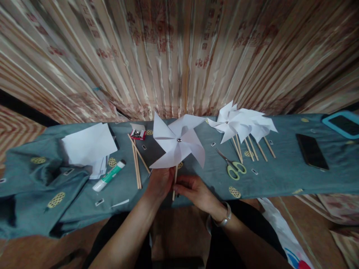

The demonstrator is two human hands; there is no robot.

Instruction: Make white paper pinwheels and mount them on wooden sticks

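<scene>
A white paper pinwheel (165,136) with a shiny pin at its centre stands upright in front of me on a thin wooden stick (175,175). My right hand (196,190) pinches the lower part of this stick between thumb and fingers. Just behind the stick, under the paper blades, is my left hand (161,183); its fingers are closed round the stick's upper part and partly hidden by the blades. Several finished pinwheels (228,123) lie overlapping at the right, their sticks pointing toward me.
Green-handled scissors (235,168), a black phone (312,151) and a blue-framed device (343,125) lie rightward. Leftward are white paper sheets (89,144), a glue stick (109,175), loose wooden sticks (137,164) and a red box of pins (138,134). A patterned curtain (174,56) hangs behind the cloth-covered table (280,183).
</scene>
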